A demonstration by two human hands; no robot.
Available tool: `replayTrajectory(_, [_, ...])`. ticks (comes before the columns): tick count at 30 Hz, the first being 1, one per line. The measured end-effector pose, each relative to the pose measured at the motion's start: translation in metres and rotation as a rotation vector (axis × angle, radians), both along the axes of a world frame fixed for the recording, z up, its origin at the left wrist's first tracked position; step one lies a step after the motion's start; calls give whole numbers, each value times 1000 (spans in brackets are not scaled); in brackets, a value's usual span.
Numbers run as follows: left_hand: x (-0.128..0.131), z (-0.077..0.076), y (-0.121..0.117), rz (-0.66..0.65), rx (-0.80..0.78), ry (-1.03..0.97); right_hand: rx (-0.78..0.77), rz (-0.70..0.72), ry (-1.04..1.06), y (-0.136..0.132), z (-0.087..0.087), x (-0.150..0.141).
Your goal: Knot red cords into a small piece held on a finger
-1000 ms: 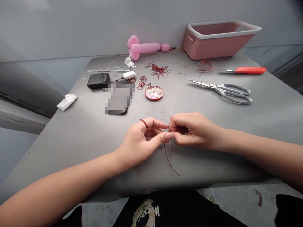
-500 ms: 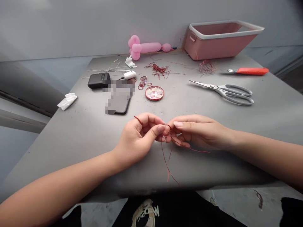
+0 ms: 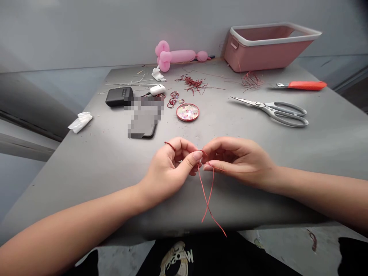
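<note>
Thin red cord [image 3: 207, 203] is looped between my two hands above the near part of the table, and its loose ends cross as they hang down. My left hand [image 3: 172, 168] pinches the loop between thumb and index finger. A narrow red cord ring [image 3: 170, 145] circles its index finger. Close by on the right, my right hand [image 3: 238, 157] also pinches the cord, thumb below and index finger above. The cord's crossing point lies partly hidden behind the fingertips.
Beyond my hands stands a round dish of beads [image 3: 188, 112], with small cord rings [image 3: 172, 102] behind it. Grey scissors [image 3: 273, 111], a red-handled cutter [image 3: 306, 85] and a pink bin [image 3: 258, 55] are right. A phone [image 3: 143, 119] and black case [image 3: 119, 96] lie left.
My right thumb has dropped from the top of the loop to the cord below it. The hanging ends have swung and now cross lower down. My left hand keeps its pinch.
</note>
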State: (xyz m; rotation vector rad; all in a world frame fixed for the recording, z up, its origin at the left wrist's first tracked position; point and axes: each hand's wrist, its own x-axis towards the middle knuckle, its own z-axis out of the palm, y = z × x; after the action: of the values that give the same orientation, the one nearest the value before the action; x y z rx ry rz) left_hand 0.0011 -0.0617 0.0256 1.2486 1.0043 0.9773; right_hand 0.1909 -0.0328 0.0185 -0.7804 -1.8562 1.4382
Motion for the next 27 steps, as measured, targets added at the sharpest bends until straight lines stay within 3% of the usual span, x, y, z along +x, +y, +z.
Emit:
replayTrajectory(3, [2,0,0,-20,-103,-83,252,-98,-30,-1,-1,0])
replayTrajectory(7, [3,1,0,-67,-197,-178,576,-114,-37,1,-2,3])
replayTrajectory(12, [2,2,0,-90,-238,-212,795,-73,-35,4,-2,5])
replayTrajectory(14, [2,3,0,-112,-273,-246,759,-46,-4,5,-2,5])
replayTrajectory(22, [0,2,2,-252,-350,-395,371,46,129,8,2,6])
replayTrajectory(27, [0,3,1,-274,-369,-403,281,61,184,8,2,6])
